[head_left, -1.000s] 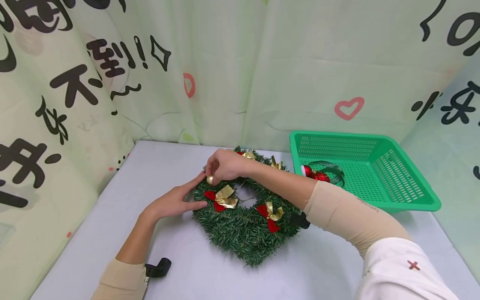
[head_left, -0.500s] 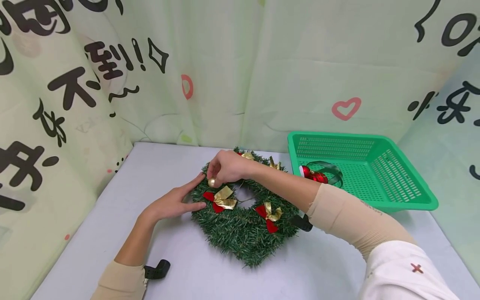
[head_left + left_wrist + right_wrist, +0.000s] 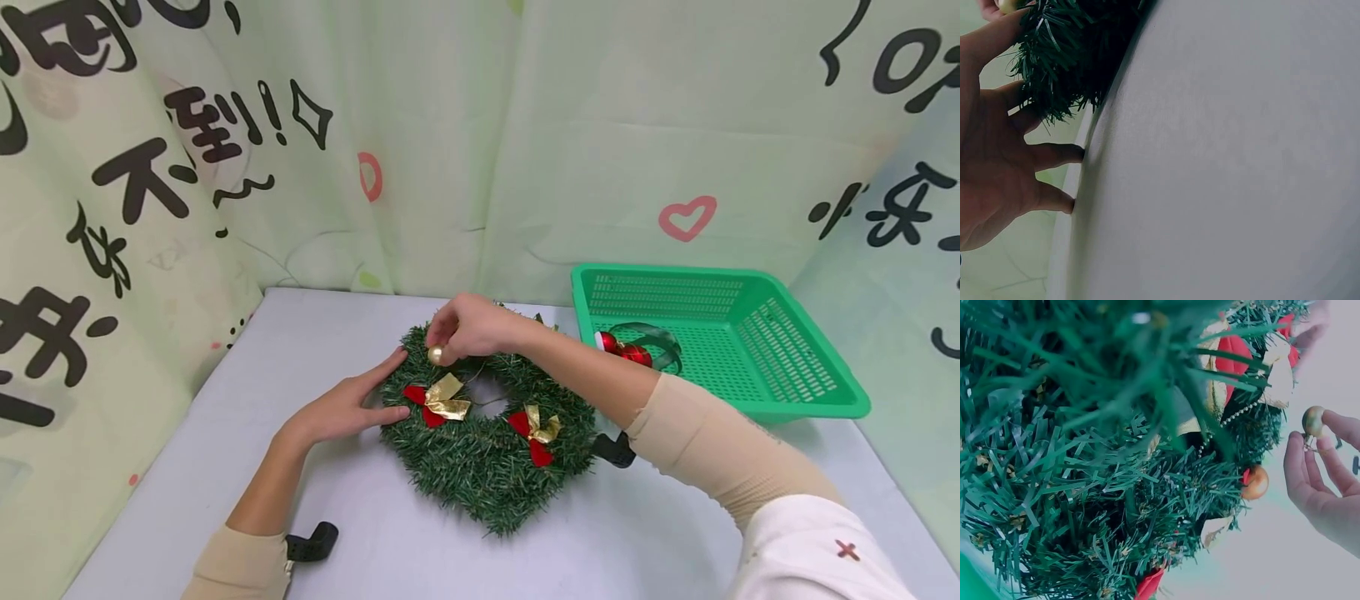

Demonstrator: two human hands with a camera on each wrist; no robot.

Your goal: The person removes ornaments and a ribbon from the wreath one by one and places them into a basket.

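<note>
A green artificial wreath lies on the table, with red and gold bows on it. Between the fingertips of my right hand a gold ball ornament is pinched over the wreath's upper left part. In the right wrist view this gold ball is held by a small metal loop or wire, apart from the greenery. Another gold ball hangs on the wreath. My left hand rests against the wreath's left side with spread fingers; the left wrist view shows two fingertips on the tabletop.
A green plastic basket stands at the back right, with red ornaments and dark green ribbon inside. A printed curtain hangs behind the white table. My right forearm crosses over the wreath.
My right hand has shifted slightly right and up with the gold ball, away from my left fingertips. My left hand keeps its place on the wreath. The head view has turned a little.
</note>
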